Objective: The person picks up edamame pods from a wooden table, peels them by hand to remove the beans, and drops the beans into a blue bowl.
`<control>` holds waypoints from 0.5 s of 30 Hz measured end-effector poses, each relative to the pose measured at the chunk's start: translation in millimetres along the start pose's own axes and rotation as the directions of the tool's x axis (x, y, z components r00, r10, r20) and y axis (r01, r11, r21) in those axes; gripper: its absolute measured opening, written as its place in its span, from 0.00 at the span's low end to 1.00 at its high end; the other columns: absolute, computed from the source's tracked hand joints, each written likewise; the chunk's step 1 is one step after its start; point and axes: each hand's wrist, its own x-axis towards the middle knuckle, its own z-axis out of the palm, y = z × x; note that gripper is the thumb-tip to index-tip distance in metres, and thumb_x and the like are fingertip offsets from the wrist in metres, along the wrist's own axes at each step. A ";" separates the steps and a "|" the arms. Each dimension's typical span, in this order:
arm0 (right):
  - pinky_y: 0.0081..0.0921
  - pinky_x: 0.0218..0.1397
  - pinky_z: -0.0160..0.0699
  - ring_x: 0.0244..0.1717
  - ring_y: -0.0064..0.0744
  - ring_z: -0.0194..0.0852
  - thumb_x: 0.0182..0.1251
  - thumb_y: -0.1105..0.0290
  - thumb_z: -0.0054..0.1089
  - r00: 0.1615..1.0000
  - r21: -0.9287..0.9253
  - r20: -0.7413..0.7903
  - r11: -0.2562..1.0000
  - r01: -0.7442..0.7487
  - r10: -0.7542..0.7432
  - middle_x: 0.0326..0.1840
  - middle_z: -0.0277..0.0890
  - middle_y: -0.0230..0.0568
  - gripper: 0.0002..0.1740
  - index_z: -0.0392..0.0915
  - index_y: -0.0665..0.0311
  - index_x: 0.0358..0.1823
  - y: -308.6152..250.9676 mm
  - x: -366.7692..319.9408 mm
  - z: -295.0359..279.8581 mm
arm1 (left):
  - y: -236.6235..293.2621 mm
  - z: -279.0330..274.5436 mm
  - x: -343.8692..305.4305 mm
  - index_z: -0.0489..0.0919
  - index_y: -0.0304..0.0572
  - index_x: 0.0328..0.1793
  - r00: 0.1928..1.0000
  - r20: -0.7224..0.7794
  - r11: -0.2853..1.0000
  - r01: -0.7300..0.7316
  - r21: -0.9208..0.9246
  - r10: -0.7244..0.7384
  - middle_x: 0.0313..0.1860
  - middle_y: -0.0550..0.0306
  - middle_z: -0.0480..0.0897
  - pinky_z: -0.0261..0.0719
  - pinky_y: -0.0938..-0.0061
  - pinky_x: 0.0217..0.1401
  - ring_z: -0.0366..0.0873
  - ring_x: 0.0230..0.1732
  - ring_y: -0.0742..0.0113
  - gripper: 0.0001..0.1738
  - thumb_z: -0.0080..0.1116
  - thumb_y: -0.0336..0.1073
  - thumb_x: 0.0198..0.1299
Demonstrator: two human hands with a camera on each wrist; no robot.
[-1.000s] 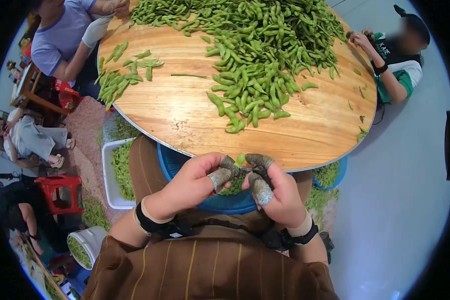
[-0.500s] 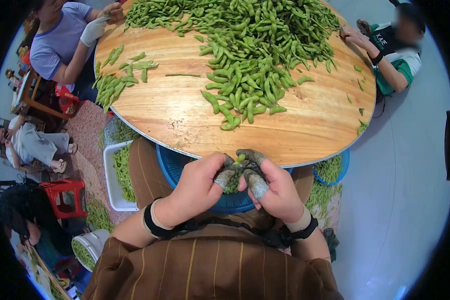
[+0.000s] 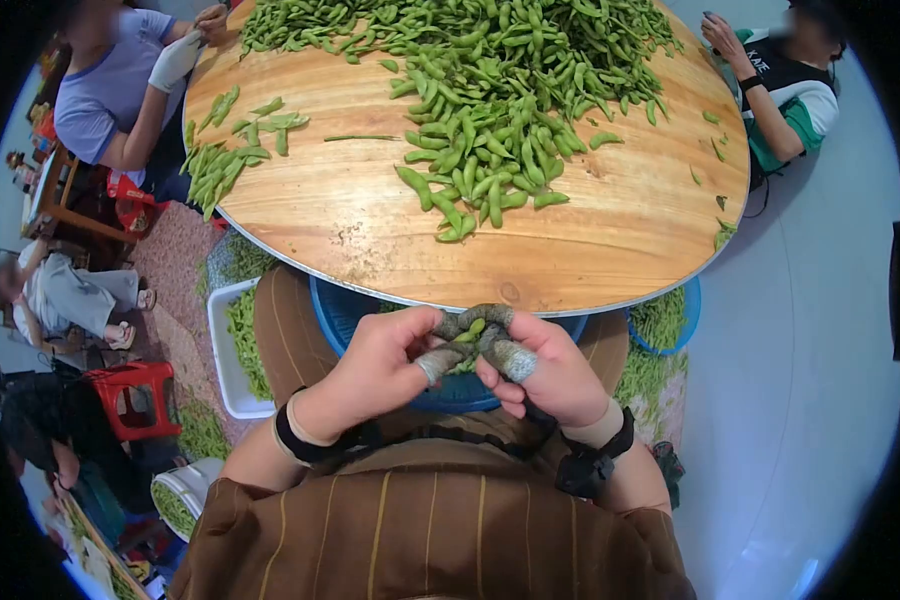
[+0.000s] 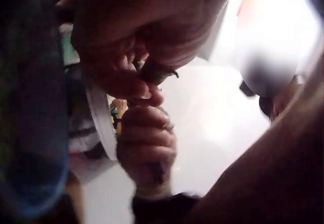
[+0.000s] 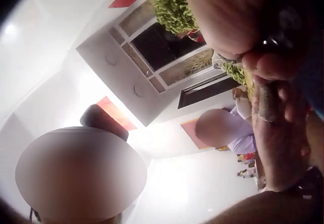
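In the head view a green pod (image 3: 476, 328) is pinched between the wrapped fingertips of both hands, just off the near rim of the round wooden table (image 3: 300, 235). My left hand (image 3: 382, 358) holds it from the left with thumb and forefinger. From the right, my right hand (image 3: 545, 368) pinches it, its other fingers curled below. Grey, stained wraps cover the thumbs and forefingers. Below the hands sits a blue basin (image 3: 335, 318) with green pieces inside. Both wrist views are dark, and the pod is hard to make out there.
A large heap of green pods (image 3: 510, 90) spreads over the table's far side, with a smaller pile (image 3: 215, 172) at left. White tub (image 3: 220, 345), red stool (image 3: 135, 400) and white bucket (image 3: 195, 480) stand at left, a blue basket (image 3: 692, 315) at right. Other people sit around.
Both hands have drawn closer together, their wrapped fingertips now meeting around the pod. The table and heap have shifted slightly up and left in view. The person at right has raised a hand.
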 end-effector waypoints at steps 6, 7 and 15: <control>0.13 0.19 0.66 0.22 0.13 0.64 0.72 0.72 0.46 0.997 -0.086 -0.063 0.996 0.032 -0.038 0.31 0.73 0.29 0.12 0.70 0.63 0.55 9.7 3.4 2.1 | -8.8 9.4 -3.3 0.75 0.37 0.41 0.866 -0.038 0.633 -0.333 0.698 0.498 0.27 0.46 0.77 0.75 0.64 0.29 0.77 0.27 0.49 0.14 0.60 0.25 0.46; 0.13 0.19 0.66 0.22 0.13 0.65 0.72 0.72 0.46 0.997 -0.096 -0.061 0.995 0.031 -0.037 0.31 0.73 0.29 0.13 0.69 0.63 0.55 9.2 2.7 1.3 | -9.0 10.0 -3.5 0.75 0.36 0.43 0.853 -0.024 0.594 -0.342 0.728 0.521 0.28 0.48 0.79 0.74 0.68 0.27 0.77 0.25 0.56 0.11 0.62 0.29 0.55; 0.18 0.21 0.70 0.22 0.17 0.67 0.70 0.72 0.51 0.999 -0.059 -0.011 0.998 0.037 -0.038 0.31 0.73 0.28 0.16 0.70 0.64 0.57 14.9 -5.1 -5.4 | 0.1 0.0 -8.2 0.75 0.36 0.45 0.946 0.153 0.800 0.324 -0.505 -0.286 0.30 0.60 0.81 0.73 0.82 0.28 0.75 0.25 0.76 0.07 0.46 0.31 0.70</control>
